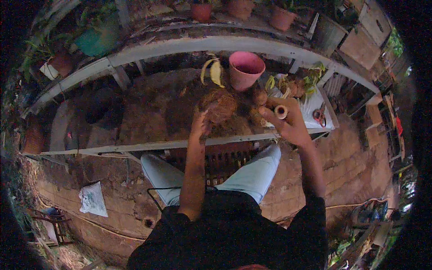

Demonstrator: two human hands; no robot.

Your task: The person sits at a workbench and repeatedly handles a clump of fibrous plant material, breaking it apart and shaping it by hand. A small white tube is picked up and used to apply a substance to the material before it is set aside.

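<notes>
My left hand (202,122) is closed against the near left side of a round brown fibrous clump (219,106), which sits on the soil-covered bench. My right hand (292,120) grips a pale tool handle (281,111), its round end facing up with a dark hole in the middle. The tool's other end is hidden by the hand. A pink plant pot (245,74) stands upright beyond both hands. Left of it is a yellowed leaf (216,74). Close beyond the right hand lies a small brown lump (259,97), too dim to name.
Right of my right hand, a white sack (312,107) bears leafy plants (294,86) and red-handled scissors (319,116). Potted plants line a shelf behind the bench, including a terracotta pot (282,19). A white bag (93,199) and a hose (105,230) lie on the floor.
</notes>
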